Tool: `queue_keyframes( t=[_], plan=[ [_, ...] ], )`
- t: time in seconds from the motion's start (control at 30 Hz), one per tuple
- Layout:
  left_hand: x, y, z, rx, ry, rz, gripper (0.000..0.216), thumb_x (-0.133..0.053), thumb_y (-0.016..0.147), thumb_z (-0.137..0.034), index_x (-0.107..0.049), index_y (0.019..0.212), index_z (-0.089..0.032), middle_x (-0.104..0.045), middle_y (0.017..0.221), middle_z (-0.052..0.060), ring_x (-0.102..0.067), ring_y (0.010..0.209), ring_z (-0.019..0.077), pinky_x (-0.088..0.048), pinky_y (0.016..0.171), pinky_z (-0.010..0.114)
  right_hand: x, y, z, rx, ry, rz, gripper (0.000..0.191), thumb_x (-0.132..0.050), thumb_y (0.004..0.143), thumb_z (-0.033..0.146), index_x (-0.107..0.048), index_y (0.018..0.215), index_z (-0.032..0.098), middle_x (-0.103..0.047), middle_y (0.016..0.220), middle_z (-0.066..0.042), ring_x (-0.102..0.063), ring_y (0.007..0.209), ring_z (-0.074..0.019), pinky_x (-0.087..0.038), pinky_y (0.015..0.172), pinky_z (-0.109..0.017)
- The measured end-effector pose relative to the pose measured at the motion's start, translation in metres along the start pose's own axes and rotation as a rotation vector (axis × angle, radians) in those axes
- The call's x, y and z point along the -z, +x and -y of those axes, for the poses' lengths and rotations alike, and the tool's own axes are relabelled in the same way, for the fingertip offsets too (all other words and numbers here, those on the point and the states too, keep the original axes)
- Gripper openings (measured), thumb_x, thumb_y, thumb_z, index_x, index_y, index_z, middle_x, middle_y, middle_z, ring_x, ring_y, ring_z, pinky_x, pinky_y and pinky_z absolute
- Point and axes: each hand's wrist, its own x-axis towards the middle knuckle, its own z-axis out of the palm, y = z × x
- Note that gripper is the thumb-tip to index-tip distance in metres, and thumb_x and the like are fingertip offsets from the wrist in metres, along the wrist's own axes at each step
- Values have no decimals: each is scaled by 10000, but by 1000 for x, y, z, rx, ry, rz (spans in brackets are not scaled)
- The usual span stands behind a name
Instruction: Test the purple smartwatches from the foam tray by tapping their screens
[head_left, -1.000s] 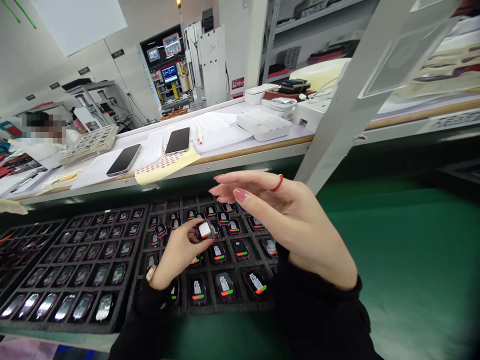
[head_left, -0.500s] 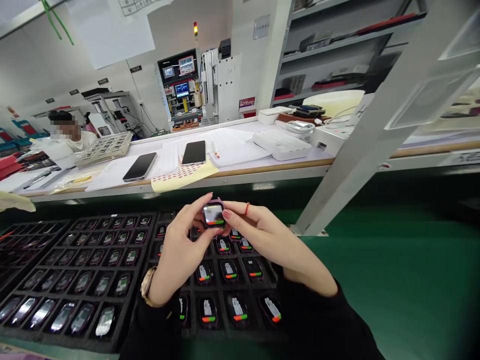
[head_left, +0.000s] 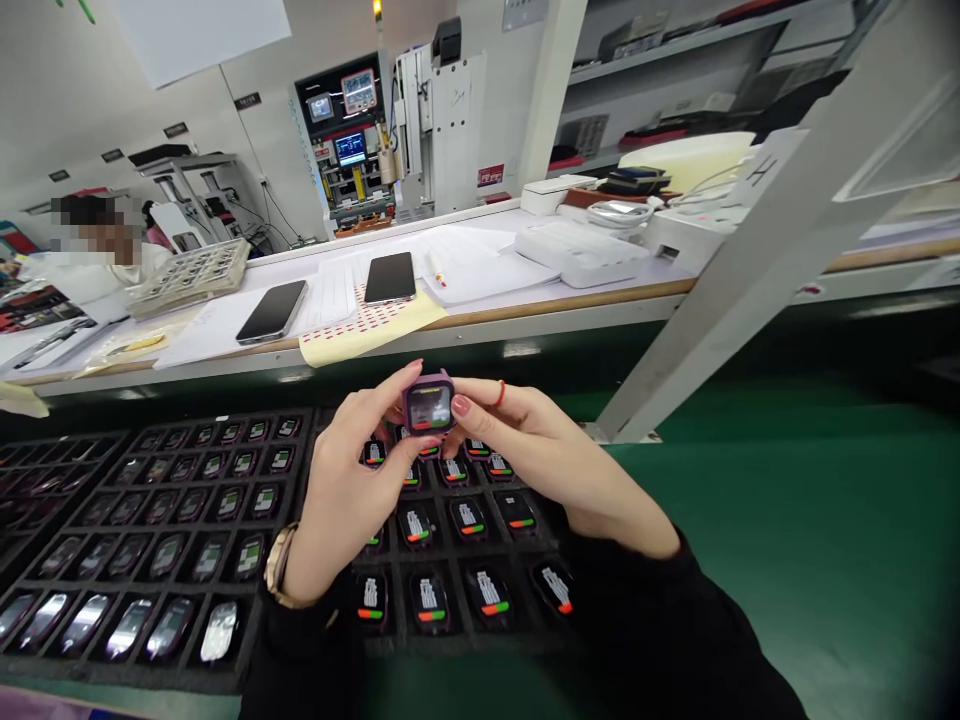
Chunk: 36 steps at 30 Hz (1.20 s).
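A small purple-cased watch body (head_left: 429, 404) with a lit screen is held up between both hands above the trays. My left hand (head_left: 352, 490) pinches its left and lower edge with thumb and fingers. My right hand (head_left: 540, 455), with a red ring on one finger, grips its right side. Under the hands lies a black foam tray (head_left: 517, 620) holding several watch bodies with lit screens showing red and green bars. A second black tray (head_left: 172, 520) to the left holds several more, most with dark or glaring screens.
The trays rest on a green belt (head_left: 787, 520). Behind runs a white bench (head_left: 487, 290) with two black phones (head_left: 271, 311), a yellow sheet of red stickers (head_left: 360, 325), papers and white boxes. A slanted white frame post (head_left: 720, 260) rises at right. Another person (head_left: 90, 255) sits far left.
A second ago my left hand picked a watch body out of the tray while my right hand hovered open. Both hands then closed on it and have raised it slightly higher.
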Motion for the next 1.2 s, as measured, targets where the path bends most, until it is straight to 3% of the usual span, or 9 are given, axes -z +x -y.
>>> queue_keyframes(
  t=[0.1,0.37,0.53,0.67,0.8,0.97,1.2],
  plan=[
    [0,0,1,-1,9,-2,631,-756,857,-132,-558,1410,-362,-670,1021,-12,-578,833,116,-512,777,221,0,-1,2,-5,-11,-24,326,-621,1006,458,-750,1179,214,-645,776,-10,-620,775,-156,-575,734,-255],
    [-4,0,3,26,-99,-7,607,-751,862,-140,-569,1396,-365,-683,1071,3,-608,844,124,-530,769,235,0,-3,2,25,-58,-61,252,-565,1037,360,-731,1169,224,-674,862,-23,-630,799,-164,-564,780,-285],
    [-4,2,2,159,-250,-73,601,-821,804,-178,-613,1350,-318,-705,1034,6,-628,818,117,-552,753,221,-4,-4,-4,256,-160,-227,288,-670,947,202,-617,1227,247,-639,1014,-24,-624,940,-165,-548,785,-263],
    [-3,4,0,240,-335,-99,604,-877,742,-224,-651,1302,-237,-720,941,16,-635,769,116,-561,712,211,-6,-4,-4,447,-343,-276,266,-686,856,65,-589,1027,245,-598,987,1,-591,883,-146,-515,763,-262],
    [-4,5,-3,282,-385,-95,608,-887,720,-226,-656,1282,-187,-731,925,31,-642,750,115,-563,683,206,-6,-5,0,486,-495,-284,198,-695,857,68,-598,922,227,-577,896,-1,-570,815,-152,-498,724,-278],
    [-4,5,-5,284,-368,-88,571,-858,728,-182,-653,1261,-187,-732,938,35,-659,769,121,-572,694,209,-6,-4,-1,507,-618,-312,75,-686,913,159,-678,929,232,-579,867,-25,-598,789,-173,-526,700,-302],
    [-8,6,-8,331,-414,-44,530,-838,728,-146,-658,1223,-200,-739,947,19,-683,803,116,-572,714,187,-3,-5,0,590,-648,-282,134,-665,907,123,-718,953,236,-563,845,-21,-587,766,-163,-523,685,-287]
  ],
)
